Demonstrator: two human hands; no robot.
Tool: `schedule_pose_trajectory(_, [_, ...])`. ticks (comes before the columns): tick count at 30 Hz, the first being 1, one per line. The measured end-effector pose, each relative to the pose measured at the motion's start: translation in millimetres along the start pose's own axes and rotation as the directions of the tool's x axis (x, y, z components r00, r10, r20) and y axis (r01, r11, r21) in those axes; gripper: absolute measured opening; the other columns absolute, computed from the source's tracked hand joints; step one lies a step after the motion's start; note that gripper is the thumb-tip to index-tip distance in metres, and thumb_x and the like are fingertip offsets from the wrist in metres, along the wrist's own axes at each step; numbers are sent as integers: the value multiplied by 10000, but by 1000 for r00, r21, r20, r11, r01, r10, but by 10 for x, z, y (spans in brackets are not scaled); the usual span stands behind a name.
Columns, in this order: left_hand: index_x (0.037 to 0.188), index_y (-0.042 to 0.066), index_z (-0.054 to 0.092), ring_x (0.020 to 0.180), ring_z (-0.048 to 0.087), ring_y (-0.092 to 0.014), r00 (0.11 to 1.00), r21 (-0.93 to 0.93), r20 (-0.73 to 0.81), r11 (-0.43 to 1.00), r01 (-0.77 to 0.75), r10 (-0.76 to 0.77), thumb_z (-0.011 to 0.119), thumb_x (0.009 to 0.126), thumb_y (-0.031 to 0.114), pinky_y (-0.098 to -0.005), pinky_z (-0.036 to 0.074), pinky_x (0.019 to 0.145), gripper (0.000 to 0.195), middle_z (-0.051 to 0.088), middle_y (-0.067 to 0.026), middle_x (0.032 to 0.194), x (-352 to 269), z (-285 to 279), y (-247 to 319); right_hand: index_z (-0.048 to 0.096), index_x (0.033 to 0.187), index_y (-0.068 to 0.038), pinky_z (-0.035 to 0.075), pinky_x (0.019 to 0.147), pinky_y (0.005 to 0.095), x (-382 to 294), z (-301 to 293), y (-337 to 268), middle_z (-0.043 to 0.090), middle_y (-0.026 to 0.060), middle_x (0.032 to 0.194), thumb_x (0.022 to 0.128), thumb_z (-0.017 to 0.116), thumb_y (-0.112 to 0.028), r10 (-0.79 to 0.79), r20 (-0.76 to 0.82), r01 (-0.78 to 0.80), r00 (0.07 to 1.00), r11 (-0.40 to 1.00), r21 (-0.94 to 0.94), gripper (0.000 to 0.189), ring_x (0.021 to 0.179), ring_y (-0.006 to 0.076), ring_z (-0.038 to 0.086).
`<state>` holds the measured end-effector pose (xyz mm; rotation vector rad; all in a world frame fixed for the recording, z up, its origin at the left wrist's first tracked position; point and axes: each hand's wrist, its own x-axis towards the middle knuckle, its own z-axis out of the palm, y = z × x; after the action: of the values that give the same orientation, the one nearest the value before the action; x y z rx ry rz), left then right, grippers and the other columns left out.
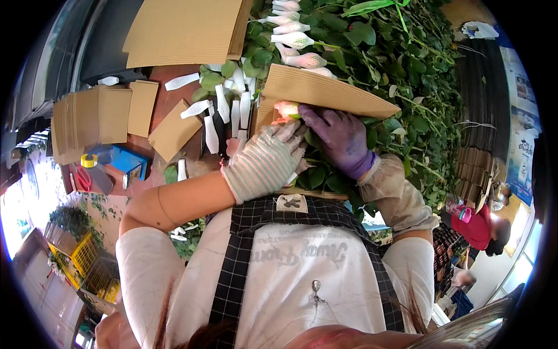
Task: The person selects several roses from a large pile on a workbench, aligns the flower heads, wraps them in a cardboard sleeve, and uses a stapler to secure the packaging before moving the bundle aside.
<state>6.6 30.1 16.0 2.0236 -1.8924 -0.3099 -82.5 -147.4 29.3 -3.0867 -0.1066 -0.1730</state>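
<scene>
My left hand (268, 155), in a striped knit glove, reaches over the lower edge of a pink rose bloom (285, 110). Its fingertips meet my right hand (338, 133), which wears a purple rubber glove and holds the rose at its green base. What the left fingers grip is hidden. Around the bloom a piece of corrugated cardboard (322, 89) stands tilted like a flap, behind both hands. White foam net sleeves (222, 104) lie loose left of it. More blooms in foam sleeves (294, 40) are lined up beyond the flap.
Leafy rose stems (405, 87) cover the right side of the table. Large cardboard sheets (183, 30) lie at the back left, with smaller cardboard pieces (115, 113) nearer. A blue box (128, 161), red scissors (84, 179) and yellow tape (89, 160) sit left. A person in red (475, 227) is at right.
</scene>
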Motion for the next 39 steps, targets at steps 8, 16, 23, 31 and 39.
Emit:
schedule_pose_trajectory(8, [1041,32,610,1128,505,-290,968,-99,-253,995,-24,-2,564,810,229,-415,430,884,307,575,-119,1121,-158,-179,-240,541,1216,-145,457,811,395,43,-336,-39,537,74,1172,738,618,-82,-28,173,15,985,997,75,488,993,272,555])
schedule_pose_trajectory(16, [1293,72,407,1040,567,-349,409,166,76,416,894,-909,788,649,333,-427,493,845,791,440,-185,1282,-1332,122,-1223,584,1122,-102,442,851,413,-189,-388,-201,541,72,1191,797,597,-99,72,-4,-70,997,978,198,325,1057,289,535])
schedule_pose_trajectory(23, [1147,83,535,865,624,-342,541,163,68,544,823,-838,665,738,326,-435,494,768,493,645,-195,902,-1461,206,-1434,596,1077,-111,462,788,401,-183,-608,-231,604,73,1116,799,600,-117,105,-61,-84,993,955,285,279,902,288,598])
schedule_pose_trajectory(31, [878,46,620,521,541,-112,462,-947,-142,256,193,-876,581,825,141,-240,455,498,115,607,-19,689,-1155,-790,-1034,607,1013,9,503,765,273,-141,-921,-446,647,129,998,875,593,-106,356,-72,-136,932,526,840,180,861,223,635])
schedule_pose_trajectory(39, [1050,-16,580,838,572,-153,685,-638,-571,770,-25,-451,759,706,126,-280,493,683,413,593,-83,926,-332,-691,-437,627,920,11,384,450,193,24,-992,-130,615,10,712,845,664,-216,390,632,-644,670,-120,756,241,511,53,487])
